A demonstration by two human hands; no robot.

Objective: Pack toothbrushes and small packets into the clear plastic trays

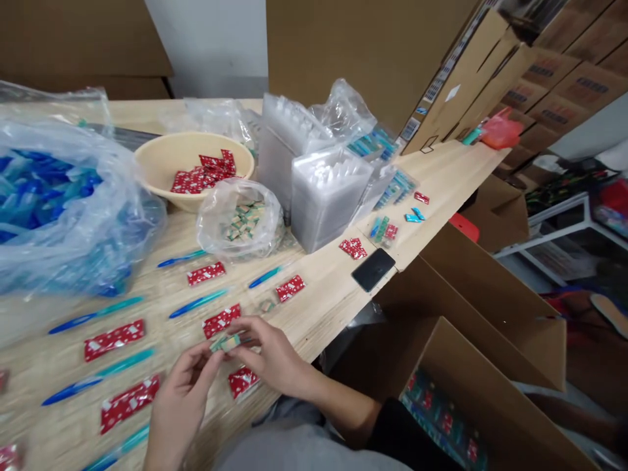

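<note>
My left hand (184, 389) and my right hand (272, 356) meet over the table's front part. Between their fingertips are a few small green-and-beige pieces (226, 343), pinched from both sides; their exact kind is too small to tell. A clear plastic bag (209, 226) behind holds many similar pieces. Just beyond my fingers lies a red packet with white specks (222, 320), and another red packet (243, 381) is partly hidden under my right hand. Rows of slim blue-and-teal sticks (199, 303) alternate with red packets (115, 339) across the wood.
A cream bowl (152, 154) of red packets, a large bag of blue pieces (132, 216) and stacked clear plastic sleeves (318, 206) stand behind. A black phone (373, 269) lies near the table edge (338, 311). Open cardboard boxes (471, 379) stand below on the right.
</note>
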